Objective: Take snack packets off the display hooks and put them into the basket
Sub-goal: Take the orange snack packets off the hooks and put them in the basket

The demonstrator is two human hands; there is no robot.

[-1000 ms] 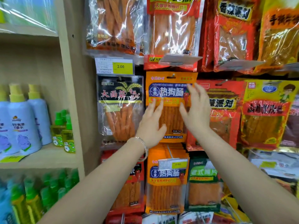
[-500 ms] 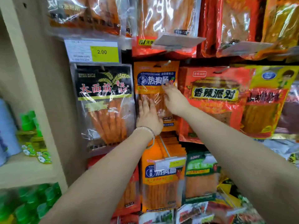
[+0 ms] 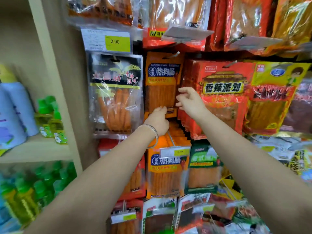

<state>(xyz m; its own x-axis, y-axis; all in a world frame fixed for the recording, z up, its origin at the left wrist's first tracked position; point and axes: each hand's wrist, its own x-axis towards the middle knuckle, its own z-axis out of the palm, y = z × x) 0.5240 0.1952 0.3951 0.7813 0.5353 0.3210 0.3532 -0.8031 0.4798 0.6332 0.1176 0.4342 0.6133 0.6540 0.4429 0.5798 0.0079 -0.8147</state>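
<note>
An orange snack packet (image 3: 161, 81) with a blue label hangs from a display hook in the middle of the rack. My left hand (image 3: 157, 119), with a bangle on the wrist, is at the packet's bottom edge, and its fingers curl over that edge. My right hand (image 3: 190, 101) is at the packet's right side with thumb and fingers spread and loosely curved, their tips at the edge. I cannot tell whether they pinch it. More orange packets of the same kind (image 3: 166, 173) hang on the hook below. No basket is in view.
A black-topped packet (image 3: 116, 92) hangs to the left and a red packet (image 3: 221, 98) to the right. A yellow 2.00 price tag (image 3: 106, 39) sticks out above. A wooden shelf post (image 3: 55, 81) stands at the left, with spray bottles (image 3: 15, 107) beside it.
My view has moved closer to the rack. My left hand dropped to the packet's bottom edge and curled there. My right hand slid from the packet's face to its right side.
</note>
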